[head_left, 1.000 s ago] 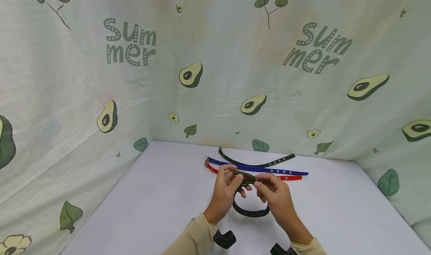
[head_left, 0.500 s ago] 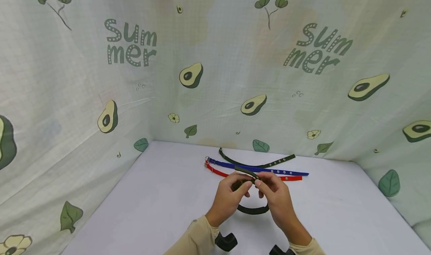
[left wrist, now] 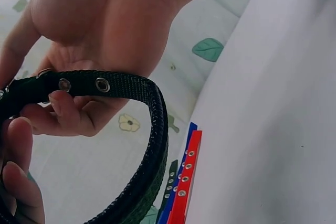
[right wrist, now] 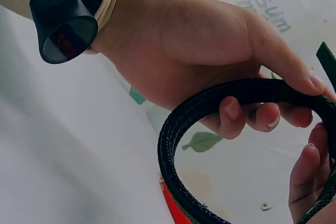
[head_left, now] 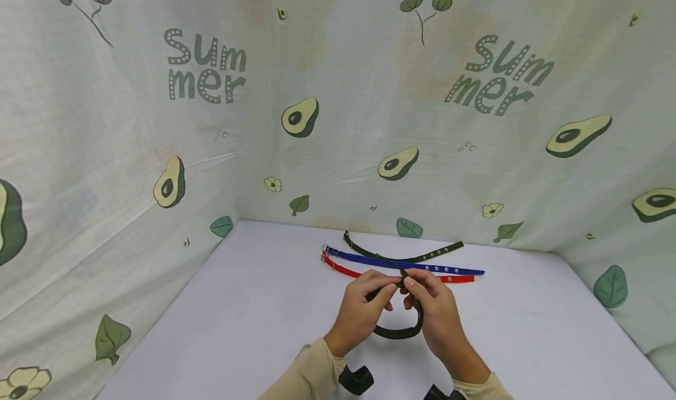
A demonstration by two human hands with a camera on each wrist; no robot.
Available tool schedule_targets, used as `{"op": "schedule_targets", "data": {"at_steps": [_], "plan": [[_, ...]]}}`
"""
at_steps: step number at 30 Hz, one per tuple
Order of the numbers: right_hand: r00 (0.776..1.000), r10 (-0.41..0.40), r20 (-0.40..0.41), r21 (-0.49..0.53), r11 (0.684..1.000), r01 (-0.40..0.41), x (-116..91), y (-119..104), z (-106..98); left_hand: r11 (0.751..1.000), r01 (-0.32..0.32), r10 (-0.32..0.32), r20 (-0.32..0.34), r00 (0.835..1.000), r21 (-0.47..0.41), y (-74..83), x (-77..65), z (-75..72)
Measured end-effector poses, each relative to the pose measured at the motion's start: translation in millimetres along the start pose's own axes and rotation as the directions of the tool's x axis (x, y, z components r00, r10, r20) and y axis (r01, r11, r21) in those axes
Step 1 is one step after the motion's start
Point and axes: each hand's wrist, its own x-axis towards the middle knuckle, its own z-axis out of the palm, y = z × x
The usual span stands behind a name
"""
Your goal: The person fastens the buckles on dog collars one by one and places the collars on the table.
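Note:
Both hands hold a dark green collar [head_left: 397, 333] bent into a loop above the table. My left hand [head_left: 355, 313] pinches its band from the left, thumb and fingertips close to the other hand. My right hand [head_left: 437, 312] pinches it at the upper right of the loop. A strap end [right wrist: 326, 59] sticks up past the fingertips in the right wrist view. Metal eyelets [left wrist: 102, 85] and a bit of metal hardware show along the band in the left wrist view. The fingers hide most of the fastening.
Behind the hands lie a red collar [head_left: 343, 267], a blue collar [head_left: 454, 270] and another dark green collar [head_left: 364, 250], stretched out across the white table [head_left: 253, 306]. A printed curtain [head_left: 338, 124] rises along the table's back and sides.
My left hand has shifted right, its fingertips now close against the right hand's. The strap's free end now sticks out beyond the fingers. My right hand has barely moved.

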Motion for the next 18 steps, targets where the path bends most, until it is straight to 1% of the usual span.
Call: {"op": "schedule_targets", "data": {"at_steps": [6,14,18], "plan": [[1.000,0.026,0.002,0.017,1.000,-0.026,-1.3,-1.4,-0.3,1.000,0.031,-0.031,0.019,0.999,-0.001,-1.0,-0.4,-0.8],[0.997,-0.028,0.071,0.005,1.000,0.028,-0.5,-1.6,-4.4,0.999,0.034,-0.034,0.033,0.999,-0.006,0.8,0.5,-2.6],[0.995,-0.036,0.098,0.024,0.999,0.033,0.5,-2.4,-5.7,0.998,0.065,-0.064,0.045,0.997,-0.023,4.1,1.4,-4.7]]}}
